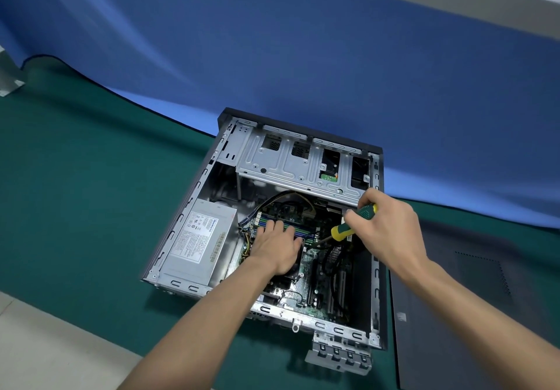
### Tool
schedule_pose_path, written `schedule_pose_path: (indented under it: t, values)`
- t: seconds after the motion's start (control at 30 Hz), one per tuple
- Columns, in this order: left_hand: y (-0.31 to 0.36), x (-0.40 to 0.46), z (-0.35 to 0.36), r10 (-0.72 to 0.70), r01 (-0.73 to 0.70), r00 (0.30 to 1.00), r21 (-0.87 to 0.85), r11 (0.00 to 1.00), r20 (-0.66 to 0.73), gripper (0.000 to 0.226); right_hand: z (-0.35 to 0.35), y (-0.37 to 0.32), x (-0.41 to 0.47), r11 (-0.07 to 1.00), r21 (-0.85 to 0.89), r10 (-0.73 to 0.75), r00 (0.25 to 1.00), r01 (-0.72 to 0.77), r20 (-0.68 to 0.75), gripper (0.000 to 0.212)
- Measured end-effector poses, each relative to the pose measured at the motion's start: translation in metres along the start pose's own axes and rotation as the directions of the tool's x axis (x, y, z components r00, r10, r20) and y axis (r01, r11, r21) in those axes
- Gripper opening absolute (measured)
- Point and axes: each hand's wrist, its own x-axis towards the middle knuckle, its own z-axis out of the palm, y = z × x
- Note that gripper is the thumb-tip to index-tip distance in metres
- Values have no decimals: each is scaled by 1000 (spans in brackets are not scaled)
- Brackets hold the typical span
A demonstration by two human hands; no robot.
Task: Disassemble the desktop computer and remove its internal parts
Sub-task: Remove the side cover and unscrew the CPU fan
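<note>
An open desktop computer case (194,195) lies on its side on a green mat. Inside are a grey power supply (198,242), a metal drive cage (291,162) and the green motherboard (315,268) with black cables. My left hand (277,245) rests flat, fingers straight, on the black cooler fan (295,271) in the middle of the board. My right hand (385,229) grips a green and yellow screwdriver (348,226). Its shaft points down-left to a spot just right of the left hand's fingertips. The tip is hard to make out.
The removed dark side panel (472,305) lies on the mat right of the case. A metal slot bracket (339,356) sticks out at the case's near edge. A blue backdrop (272,56) rises behind. A grey metal piece (7,77) sits far left.
</note>
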Motion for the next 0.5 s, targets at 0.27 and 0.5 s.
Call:
schedule_pose_path:
  t: [0.27,0.5]
  values:
    - [0,2,0,-17,18,1000,-74,997,19,40,-7,-20,7,952,-304,-10,996,35,85,29]
    - [2,3,-2,-33,34,999,-112,993,7,39,-9,-53,22,933,-357,49,966,47,255,44]
